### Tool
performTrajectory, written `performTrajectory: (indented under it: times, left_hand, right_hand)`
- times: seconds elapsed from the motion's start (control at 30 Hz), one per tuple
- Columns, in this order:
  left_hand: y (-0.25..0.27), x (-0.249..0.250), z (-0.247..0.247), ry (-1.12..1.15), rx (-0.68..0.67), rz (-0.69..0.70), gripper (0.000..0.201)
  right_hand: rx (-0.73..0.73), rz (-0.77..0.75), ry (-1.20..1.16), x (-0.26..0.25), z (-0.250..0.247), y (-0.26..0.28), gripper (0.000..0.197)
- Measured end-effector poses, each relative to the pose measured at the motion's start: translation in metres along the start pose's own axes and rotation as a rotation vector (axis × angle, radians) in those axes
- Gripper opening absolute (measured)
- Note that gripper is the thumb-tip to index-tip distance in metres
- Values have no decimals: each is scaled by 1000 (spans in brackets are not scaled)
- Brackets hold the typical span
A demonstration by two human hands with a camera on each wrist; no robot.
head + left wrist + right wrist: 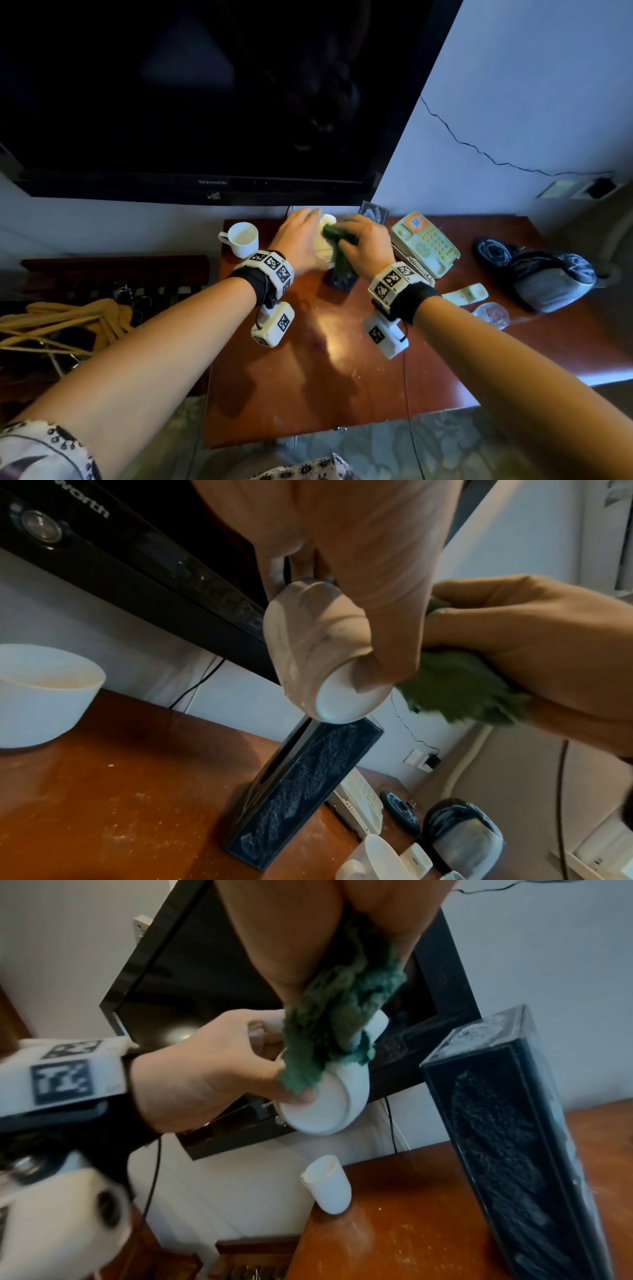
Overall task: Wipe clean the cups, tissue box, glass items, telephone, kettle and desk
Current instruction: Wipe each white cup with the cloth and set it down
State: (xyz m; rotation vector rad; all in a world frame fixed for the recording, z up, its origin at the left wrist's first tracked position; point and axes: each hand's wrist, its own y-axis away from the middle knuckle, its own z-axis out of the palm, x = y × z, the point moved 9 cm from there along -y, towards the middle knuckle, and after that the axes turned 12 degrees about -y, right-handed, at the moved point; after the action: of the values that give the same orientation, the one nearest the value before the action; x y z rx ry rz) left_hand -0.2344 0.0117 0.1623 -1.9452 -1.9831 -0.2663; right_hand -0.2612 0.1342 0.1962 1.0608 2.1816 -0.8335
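My left hand grips a white cup, tilted on its side above the desk, thumb on its base. My right hand holds a green cloth bunched against the cup's side; the cloth drapes over the rim. A black tissue box stands just below the cup. A second white cup sits at the back left. The cream telephone lies to the right, its handset off the cradle. A small glass and a dark kettle are further right.
A black television hangs on the wall right behind the hands. Wooden hangers lie on a low rack left of the desk. A thin cable runs over the desk's front. The dusty desk front shows bare wood.
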Motion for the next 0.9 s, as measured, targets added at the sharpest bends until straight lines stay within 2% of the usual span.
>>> performTrajectory:
  times: [0.1,0.2,0.27,0.4,0.5,0.57,0.67,0.73,0.8,0.9]
  left_hand:
    - [-3,11,-5,17,13,14,106]
    - [-9,9,-13,26,48,4,100]
    - [-11,4,-15,56,50,-34,96]
    - [-14,-6,-15,122,74,-131,101]
    - [-18,-9,-14,129,82,-183,103]
    - [-21,-8,-14,114,89,-202,95]
    - [-25,-7,-10,95,68,-223,85]
    - [-28,-10,-10,90,76,-241,85]
    - [-28,-13,-13,99,106,-269,87]
    - [-27,-15,-18,143,163,-285,94]
  right_hand:
    - [97,33,20,3,-13,-14,33]
    - [-17,-77,16,-10,-6,-11,30]
    - [-59,-89,0,-7,-9,-7,29]
    - [147,74,-128,23,-36,-6,34]
    - [200,151,-146,34,-38,-6,39]
    - [167,53,-122,22,-35,-9,40]
    - [21,-317,61,-16,-13,-5,32]
    - [-23,-463,185,-23,0,1,28]
    - [41,-394,174,-10,-6,-3,29]
    - [139,-142,78,19,-25,-12,35]
